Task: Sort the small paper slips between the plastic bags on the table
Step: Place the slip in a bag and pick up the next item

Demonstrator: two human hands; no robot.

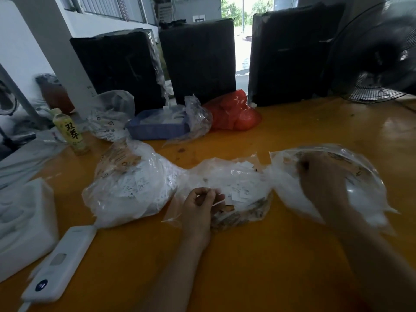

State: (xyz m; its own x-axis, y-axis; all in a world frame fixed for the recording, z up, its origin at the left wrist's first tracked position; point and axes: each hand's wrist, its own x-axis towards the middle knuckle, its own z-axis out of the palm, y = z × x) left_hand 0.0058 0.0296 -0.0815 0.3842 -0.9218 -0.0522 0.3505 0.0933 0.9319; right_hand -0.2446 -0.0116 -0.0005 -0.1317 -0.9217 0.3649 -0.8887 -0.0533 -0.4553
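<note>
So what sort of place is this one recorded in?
Probably a small workshop or warehouse packing bench: black-wrapped cartons stand along an orange table, clear bags of paper slips lie on it, and a standing fan runs beside it.

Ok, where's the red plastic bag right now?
In the head view, the red plastic bag sits at the table's far side, centre, right of the blue tray and in front of the black boxes.

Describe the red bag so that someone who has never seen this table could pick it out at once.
Start at the three tall black boxes standing along the far edge of the yellow table. The red bag lies at the foot of the middle one, just right of the blue tray. It is the only coloured bag; all the others are clear plastic.
</note>
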